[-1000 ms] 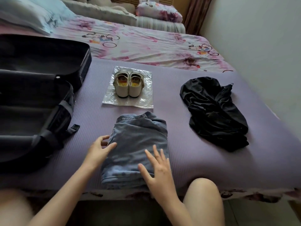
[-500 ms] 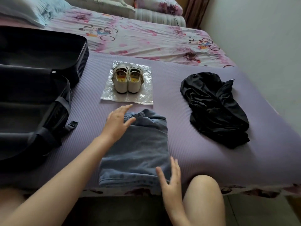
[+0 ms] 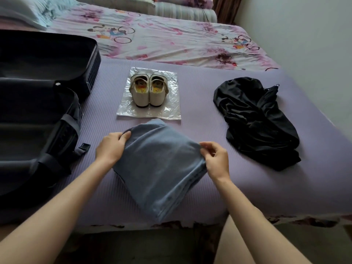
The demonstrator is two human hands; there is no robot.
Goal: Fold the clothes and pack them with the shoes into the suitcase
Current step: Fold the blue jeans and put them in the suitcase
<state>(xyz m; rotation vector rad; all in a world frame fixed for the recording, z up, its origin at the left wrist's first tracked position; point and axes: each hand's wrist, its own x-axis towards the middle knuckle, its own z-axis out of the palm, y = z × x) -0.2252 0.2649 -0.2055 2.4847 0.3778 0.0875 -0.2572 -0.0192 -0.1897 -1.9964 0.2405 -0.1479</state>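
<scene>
1. The left hand (image 3: 112,147) grips the folded jeans (image 3: 162,168) at their 10 o'clock corner. Its fingers (image 3: 124,135) are curled tight over the top of the cloth, with the thumb side tucked against the fold.
2. The right hand (image 3: 217,159) pinches the jeans at their 3 o'clock corner. Its fingers (image 3: 206,147) are bent close around the stacked edge, with only a narrow gap to the thumb.
3. The jeans, one bundle, sit cornerwise between the two hands on the purple mat (image 3: 219,191). Their 6 o'clock corner reaches the near edge of the bed (image 3: 190,224). I cannot tell whether the bundle is lifted clear of the mat.
4. Two shoes (image 3: 148,90), a pale pair, stand side by side and touching at 12 o'clock from the jeans. They are on one clear plastic sheet (image 3: 169,113), whose near edge lies just beside the far corner of the jeans.
5. One black garment (image 3: 255,122) lies crumpled on the mat at 2 o'clock from the jeans, apart from them.
6. One dark suitcase (image 3: 38,111) lies open at 9 o'clock, with a buckled strap end (image 3: 83,147) near the left hand.
7. A flowered bedsheet (image 3: 171,39) covers the bed at 12 o'clock beyond the mat, and one pale blue pillow (image 3: 28,10) lies at 11 o'clock.
</scene>
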